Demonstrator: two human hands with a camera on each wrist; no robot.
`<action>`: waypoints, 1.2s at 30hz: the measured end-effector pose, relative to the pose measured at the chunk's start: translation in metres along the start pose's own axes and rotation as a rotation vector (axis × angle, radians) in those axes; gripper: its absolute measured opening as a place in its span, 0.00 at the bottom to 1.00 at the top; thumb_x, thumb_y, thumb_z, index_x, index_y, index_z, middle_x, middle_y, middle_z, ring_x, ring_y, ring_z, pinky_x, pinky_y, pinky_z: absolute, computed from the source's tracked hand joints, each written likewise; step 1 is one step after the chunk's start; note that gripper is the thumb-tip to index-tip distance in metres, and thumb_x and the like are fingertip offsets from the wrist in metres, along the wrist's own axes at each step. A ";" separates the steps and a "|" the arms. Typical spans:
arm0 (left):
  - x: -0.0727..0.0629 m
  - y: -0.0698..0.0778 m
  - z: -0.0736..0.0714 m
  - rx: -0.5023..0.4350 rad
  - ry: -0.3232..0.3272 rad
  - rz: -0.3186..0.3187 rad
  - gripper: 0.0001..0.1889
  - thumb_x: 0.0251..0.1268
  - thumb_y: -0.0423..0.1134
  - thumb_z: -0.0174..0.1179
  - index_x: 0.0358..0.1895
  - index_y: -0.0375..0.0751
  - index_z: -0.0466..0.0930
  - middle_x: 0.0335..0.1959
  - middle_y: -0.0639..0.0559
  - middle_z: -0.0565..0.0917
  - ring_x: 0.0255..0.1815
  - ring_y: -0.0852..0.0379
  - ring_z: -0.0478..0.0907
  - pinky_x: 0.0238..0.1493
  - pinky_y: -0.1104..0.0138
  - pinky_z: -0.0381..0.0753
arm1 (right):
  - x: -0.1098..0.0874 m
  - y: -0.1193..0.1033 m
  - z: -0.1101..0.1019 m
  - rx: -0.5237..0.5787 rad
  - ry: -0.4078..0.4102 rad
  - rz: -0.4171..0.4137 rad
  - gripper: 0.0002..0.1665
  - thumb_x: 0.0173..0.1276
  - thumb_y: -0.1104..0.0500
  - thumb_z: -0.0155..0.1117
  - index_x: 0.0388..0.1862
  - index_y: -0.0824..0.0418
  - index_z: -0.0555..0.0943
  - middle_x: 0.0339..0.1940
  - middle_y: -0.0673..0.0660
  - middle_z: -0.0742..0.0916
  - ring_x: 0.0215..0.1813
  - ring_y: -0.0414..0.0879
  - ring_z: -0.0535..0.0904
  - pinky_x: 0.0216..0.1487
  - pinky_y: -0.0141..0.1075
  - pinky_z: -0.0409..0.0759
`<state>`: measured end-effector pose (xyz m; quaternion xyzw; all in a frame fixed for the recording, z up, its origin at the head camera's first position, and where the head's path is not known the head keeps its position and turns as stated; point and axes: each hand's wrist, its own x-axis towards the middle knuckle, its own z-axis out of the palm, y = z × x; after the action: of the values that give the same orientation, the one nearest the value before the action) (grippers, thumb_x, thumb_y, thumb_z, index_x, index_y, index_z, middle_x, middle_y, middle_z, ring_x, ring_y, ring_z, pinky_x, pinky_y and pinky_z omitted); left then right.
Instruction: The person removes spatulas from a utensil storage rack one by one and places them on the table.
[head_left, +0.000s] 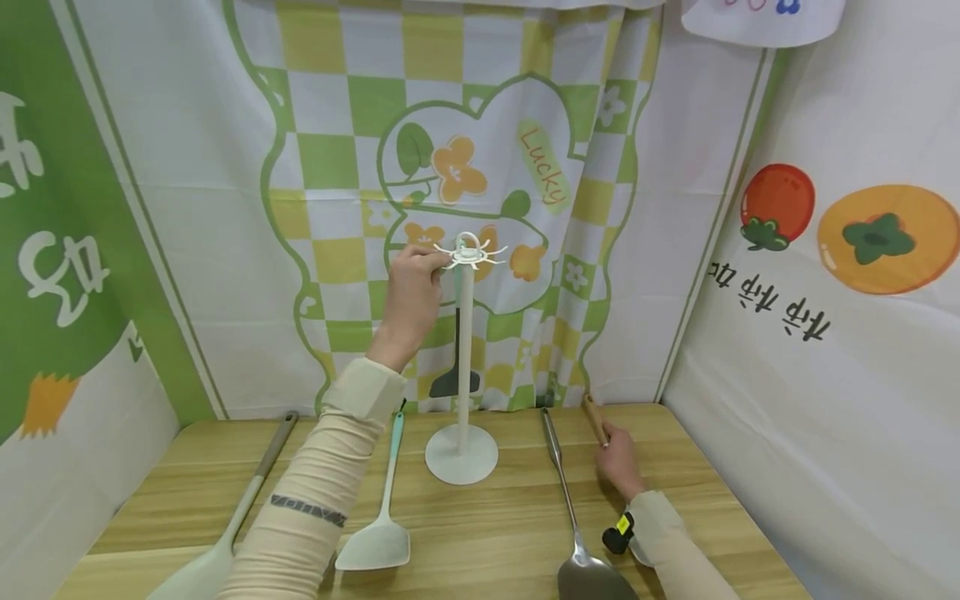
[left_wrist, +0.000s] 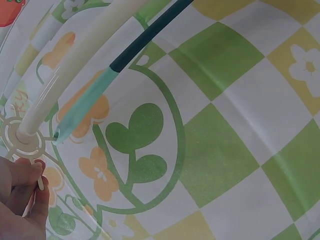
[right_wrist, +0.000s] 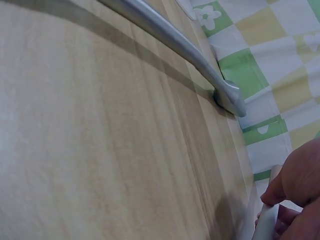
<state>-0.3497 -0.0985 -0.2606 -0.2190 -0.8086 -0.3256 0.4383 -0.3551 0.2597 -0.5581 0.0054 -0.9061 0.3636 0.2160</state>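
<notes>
A white utensil stand rises from a round base, with a ring of hooks on top. My left hand pinches one hook of that ring between thumb and fingers. Behind the pole hangs a spatula with a dark blade and a mint handle end. At the right of the table, my right hand grips a utensil by its wooden handle. In the right wrist view a pale part of the handle shows by the fingers. The sleeve hides its lower end.
A metal spatula lies between the stand and my right hand. Left of the stand lie a mint-handled turner and a larger grey-handled utensil, partly behind my left sleeve. Patterned cloth hangs along the table's back edge.
</notes>
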 end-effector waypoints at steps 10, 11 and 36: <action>-0.001 0.000 0.000 -0.022 -0.024 -0.019 0.11 0.65 0.18 0.59 0.44 0.30 0.89 0.43 0.35 0.87 0.51 0.41 0.82 0.55 0.59 0.86 | -0.001 -0.001 -0.004 -0.101 -0.043 0.046 0.35 0.50 0.79 0.53 0.62 0.79 0.76 0.43 0.79 0.85 0.41 0.67 0.83 0.42 0.58 0.85; -0.001 0.000 0.000 -0.021 -0.026 -0.017 0.11 0.65 0.18 0.59 0.44 0.30 0.89 0.43 0.35 0.88 0.51 0.41 0.82 0.55 0.59 0.86 | -0.001 -0.002 -0.004 -0.117 -0.054 0.047 0.35 0.50 0.79 0.53 0.62 0.80 0.75 0.45 0.79 0.85 0.43 0.68 0.84 0.43 0.59 0.85; 0.004 -0.006 -0.013 -0.067 -0.149 0.103 0.11 0.69 0.31 0.59 0.45 0.27 0.88 0.44 0.35 0.89 0.55 0.38 0.80 0.61 0.50 0.80 | 0.010 -0.016 -0.018 -0.369 -0.365 0.054 0.22 0.56 0.71 0.56 0.50 0.81 0.76 0.47 0.79 0.83 0.55 0.74 0.78 0.62 0.65 0.73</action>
<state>-0.3481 -0.1115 -0.2538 -0.2984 -0.8153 -0.3125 0.3855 -0.3541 0.2612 -0.5324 0.0070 -0.9809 0.1910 0.0366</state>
